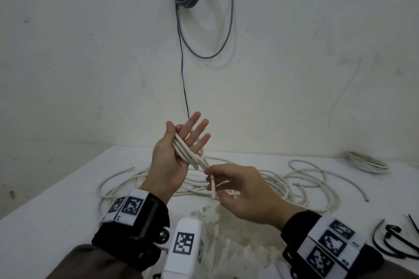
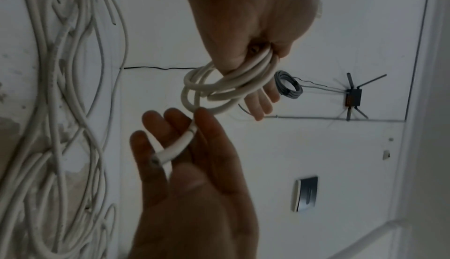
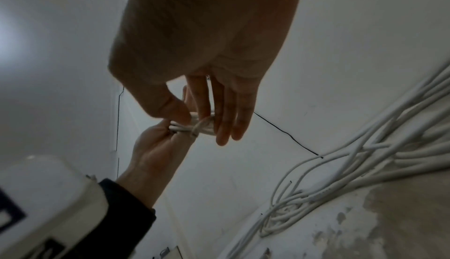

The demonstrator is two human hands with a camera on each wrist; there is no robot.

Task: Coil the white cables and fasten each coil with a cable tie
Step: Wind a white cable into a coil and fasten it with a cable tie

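Across left palm (image 1: pixel 172 161), white coil (image 1: pixel 186 152)

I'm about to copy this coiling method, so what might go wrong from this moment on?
1. The left hand has its fingers spread, with only the thumb pinning the small coil; the loops may spring apart.
2. The right hand pinches the cable end near its tip, so it could slip out while being wrapped.
3. The cable ties lie off to the right on the table; reaching for one leaves the coil to one hand.
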